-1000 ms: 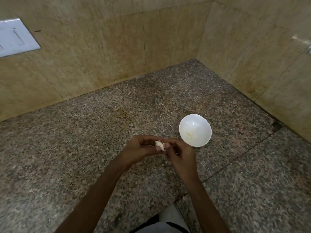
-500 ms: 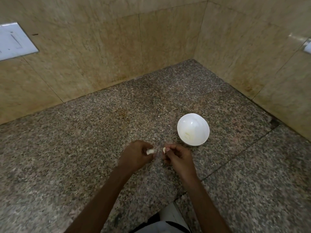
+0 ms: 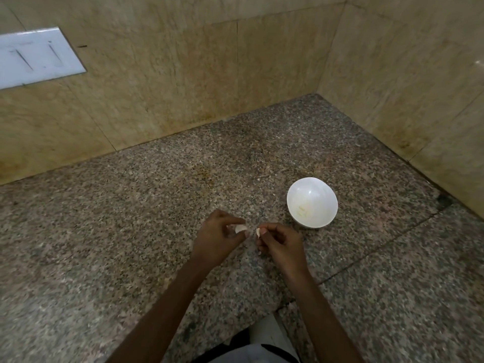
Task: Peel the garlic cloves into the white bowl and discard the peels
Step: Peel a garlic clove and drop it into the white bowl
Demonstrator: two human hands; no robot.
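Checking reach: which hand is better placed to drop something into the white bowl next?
Likely the right hand, pinching a garlic piece: it is nearer the white bowl. The left hand, holding a larger piece, would have to reach past it.

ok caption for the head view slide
Left hand pinches a garlic piece, right hand a smaller piece, beside the white bowl on a granite counter.

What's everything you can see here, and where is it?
white bowl: one, white, on the counter, toward the right
garlic bits: few, pale, inside the bowl
larger garlic piece: one, white, pinched by left hand
smaller garlic piece: one, white, pinched by right hand
counter: one, speckled granite, under everything
wall tiles: several, beige, behind counter
switch plate: one, white, wall, upper left
garment: one, white and dark, bottom edge
hands: two, bare, over the counter, close together
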